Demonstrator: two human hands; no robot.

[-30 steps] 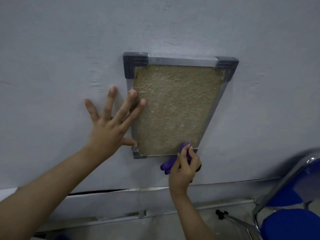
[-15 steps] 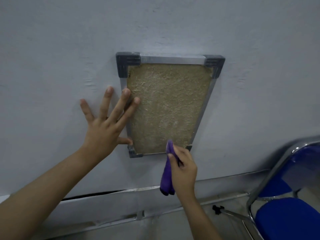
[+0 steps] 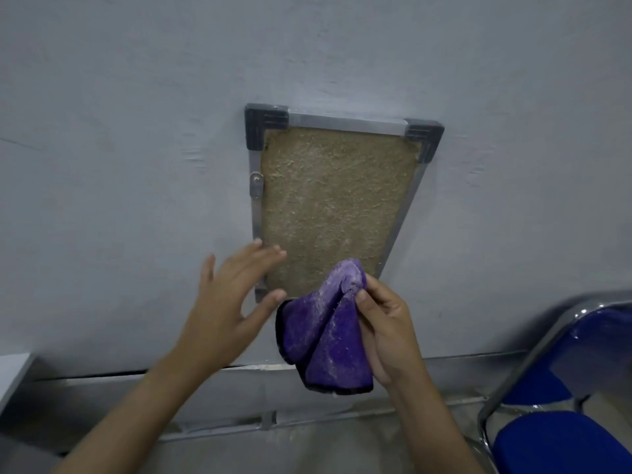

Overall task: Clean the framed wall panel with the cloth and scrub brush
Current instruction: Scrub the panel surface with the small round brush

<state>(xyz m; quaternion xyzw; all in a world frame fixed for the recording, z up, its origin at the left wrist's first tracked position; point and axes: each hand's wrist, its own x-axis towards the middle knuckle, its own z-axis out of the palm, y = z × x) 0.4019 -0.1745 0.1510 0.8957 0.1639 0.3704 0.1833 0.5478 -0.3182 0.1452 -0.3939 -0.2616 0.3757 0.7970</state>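
Grey wall, framed panel, right hand pinching purple cloth hiding panel's lower corner; left hand spread, blurred

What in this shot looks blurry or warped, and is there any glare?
Head view: the left hand is smeared by motion blur, while the right hand and the purple cloth are sharper; the framed panel looks like a trapezoid, narrowing downward, from the wide-angle lens and steep viewpoint; small bright glints sit on the chrome chair frame; lighting is soft and dim, with no hard shadows.
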